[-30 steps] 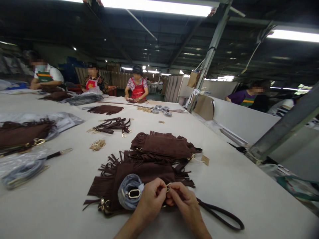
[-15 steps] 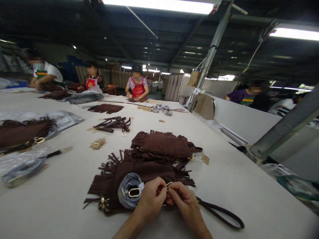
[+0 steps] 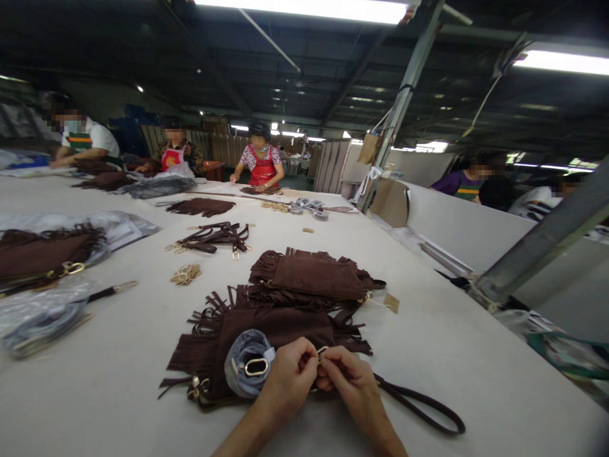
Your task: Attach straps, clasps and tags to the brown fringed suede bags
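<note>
Over the near edge of a dark brown fringed bag [image 3: 280, 327], my left hand [image 3: 292, 371] and my right hand [image 3: 349, 377] meet fingertip to fingertip. Both pinch a small gold metal clasp [image 3: 322, 350], mostly covered by the fingers. From beneath my right hand a dark wrist strap [image 3: 428, 403] loops out onto the table. Left of my left hand, a coiled strap in grey wrapping [image 3: 245, 368] with a gold ring lies on the bag. Gold zipper hardware [image 3: 196, 387] shows at the bag's left corner.
Behind lies another fringed bag [image 3: 314, 276] with a cardboard tag [image 3: 392, 303]. Brown straps with clasps [image 3: 214, 238] and a bunch of tags [image 3: 186, 274] sit farther off. Another bag [image 3: 52, 251] is at left. Co-workers stand across the white table [image 3: 143, 330]; a metal post [image 3: 404, 101] rises at right.
My hands keep nearly the same pinch at the clasp. Across the table, the co-worker in the red apron has moved one hand out to the side.
</note>
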Tool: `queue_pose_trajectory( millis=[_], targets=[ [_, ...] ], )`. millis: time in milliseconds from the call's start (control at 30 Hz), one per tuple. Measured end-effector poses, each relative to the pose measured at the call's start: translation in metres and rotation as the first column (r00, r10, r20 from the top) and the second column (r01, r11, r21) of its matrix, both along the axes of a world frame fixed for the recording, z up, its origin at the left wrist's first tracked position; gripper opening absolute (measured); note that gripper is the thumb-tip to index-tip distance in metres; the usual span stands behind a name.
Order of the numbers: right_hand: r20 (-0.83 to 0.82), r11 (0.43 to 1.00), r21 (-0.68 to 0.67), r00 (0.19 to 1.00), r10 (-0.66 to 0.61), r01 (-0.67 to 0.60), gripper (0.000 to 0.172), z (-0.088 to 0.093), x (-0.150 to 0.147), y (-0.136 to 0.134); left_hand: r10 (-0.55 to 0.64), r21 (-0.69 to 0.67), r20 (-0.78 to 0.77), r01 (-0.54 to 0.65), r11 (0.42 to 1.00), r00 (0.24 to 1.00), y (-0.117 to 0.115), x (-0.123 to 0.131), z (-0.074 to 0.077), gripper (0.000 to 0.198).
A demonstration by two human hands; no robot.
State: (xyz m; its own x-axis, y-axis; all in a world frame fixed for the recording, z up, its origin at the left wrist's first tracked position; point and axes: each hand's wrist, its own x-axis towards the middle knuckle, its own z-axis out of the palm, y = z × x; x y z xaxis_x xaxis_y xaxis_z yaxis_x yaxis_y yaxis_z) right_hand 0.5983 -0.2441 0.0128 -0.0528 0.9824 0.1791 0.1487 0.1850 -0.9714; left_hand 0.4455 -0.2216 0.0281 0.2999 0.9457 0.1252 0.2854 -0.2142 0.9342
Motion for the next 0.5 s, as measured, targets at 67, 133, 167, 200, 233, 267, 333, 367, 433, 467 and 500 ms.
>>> queue_pose_trajectory(
  millis=[67,133,167,200,233,267,333,367,433,467,500],
  targets=[
    [-0.004,1.000,-0.002,1.000,0.001,-0.001,0.031,0.0002,-0.0001,-0.0005,-0.004,-0.004,-0.005,0.004,1.000,1.000,0.0001,-0.0003,0.0005,0.013],
    [0.015,1.000,0.007,1.000,0.000,0.000,0.031,0.0011,0.0003,-0.0009,-0.007,-0.004,-0.004,0.007,1.000,1.000,0.0003,-0.0003,0.0002,0.012],
    [0.038,1.000,0.019,0.999,0.000,0.000,0.031,0.0016,0.0007,-0.0009,-0.010,-0.005,-0.003,0.010,1.000,1.000,0.0004,-0.0003,-0.0001,0.012],
    [0.067,0.999,0.033,0.998,0.004,-0.006,0.030,0.0023,0.0012,-0.0009,-0.012,-0.004,-0.004,0.012,1.000,1.000,0.0004,-0.0001,-0.0005,0.012],
    [0.094,0.999,0.045,0.996,0.013,-0.017,0.029,0.0028,0.0019,-0.0008,-0.014,-0.003,-0.007,0.014,1.000,1.000,0.0003,0.0000,-0.0008,0.013],
    [0.112,0.998,0.052,0.993,0.024,-0.030,0.029,0.0031,0.0026,-0.0008,-0.015,-0.001,-0.012,0.015,1.000,1.000,0.0000,0.0002,-0.0009,0.013],
    [0.139,0.997,0.061,0.989,0.043,-0.052,0.030,0.0027,0.0039,-0.0007,-0.011,0.012,-0.029,0.011,1.000,1.000,-0.0011,0.0005,-0.0007,0.013],
    [0.156,0.996,0.068,0.987,0.044,-0.055,0.031,0.0018,0.0044,-0.0008,-0.004,0.025,-0.042,0.005,1.000,0.999,-0.0018,0.0005,-0.0006,0.014],
    [0.218,0.995,0.091,0.975,0.029,-0.050,0.033,-0.0013,0.0048,-0.0012,0.008,0.054,-0.073,-0.004,0.999,0.997,-0.0033,0.0008,-0.0013,0.014],
    [0.261,0.993,0.110,0.965,0.015,-0.045,0.033,-0.0032,0.0047,-0.0014,0.015,0.070,-0.090,-0.009,0.997,0.996,-0.0039,0.0011,-0.0024,0.015],
    [0.304,0.991,0.129,0.953,-0.001,-0.041,0.034,-0.0052,0.0043,-0.0015,0.023,0.085,-0.107,-0.014,0.996,0.994,-0.0043,0.0017,-0.0042,0.014]
  ],
)
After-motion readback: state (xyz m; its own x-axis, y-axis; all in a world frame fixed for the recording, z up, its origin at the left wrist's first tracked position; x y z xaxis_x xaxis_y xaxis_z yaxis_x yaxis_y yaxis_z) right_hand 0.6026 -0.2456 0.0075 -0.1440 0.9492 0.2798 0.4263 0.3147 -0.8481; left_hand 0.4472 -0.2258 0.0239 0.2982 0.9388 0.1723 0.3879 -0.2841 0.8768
